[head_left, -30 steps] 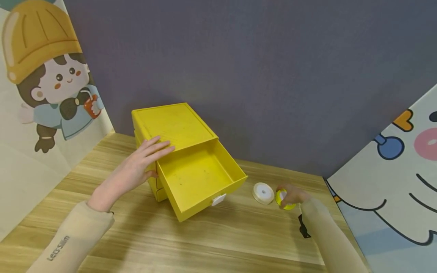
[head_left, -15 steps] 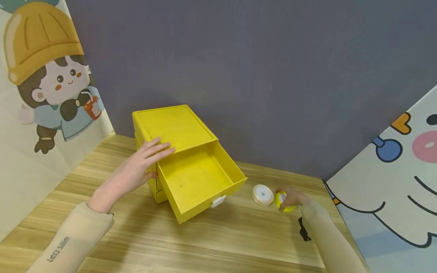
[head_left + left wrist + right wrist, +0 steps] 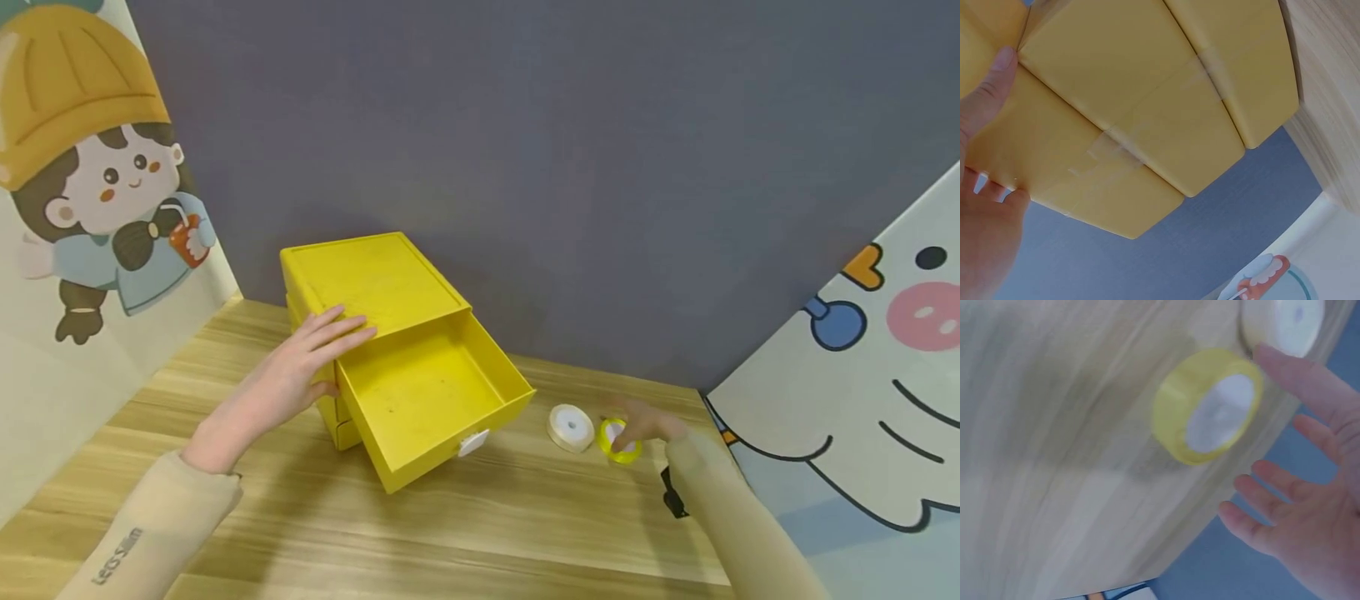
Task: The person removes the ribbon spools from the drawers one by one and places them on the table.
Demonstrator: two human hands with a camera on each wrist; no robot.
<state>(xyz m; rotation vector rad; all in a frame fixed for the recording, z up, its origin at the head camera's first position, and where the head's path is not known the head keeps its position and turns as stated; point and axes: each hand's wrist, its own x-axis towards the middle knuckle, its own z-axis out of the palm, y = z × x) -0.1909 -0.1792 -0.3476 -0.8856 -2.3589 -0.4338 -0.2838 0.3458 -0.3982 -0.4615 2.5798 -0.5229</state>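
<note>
A yellow drawer box (image 3: 375,275) stands on the wooden table (image 3: 525,517), its top drawer (image 3: 427,392) pulled out and empty, with a white handle (image 3: 472,442). My left hand (image 3: 315,358) rests on the box top with straight fingers. In the left wrist view its thumb (image 3: 988,94) presses the box side (image 3: 1129,94). To the drawer's right lie a white ribbon roll (image 3: 571,427) and a yellow ribbon roll (image 3: 619,442). My right hand (image 3: 641,425) hovers at the yellow roll (image 3: 1207,406); the hand (image 3: 1310,487) has spread fingers and holds nothing. The white roll (image 3: 1285,325) sits just beyond.
A small black object (image 3: 671,500) lies on the table by my right sleeve. A grey wall (image 3: 562,167) closes the back. Cartoon panels stand at the left (image 3: 90,192) and right (image 3: 862,400) table edges.
My right hand held the yellow roll tilted up; now its fingers have opened and the roll sits on the table. The left hand has stayed on the box.
</note>
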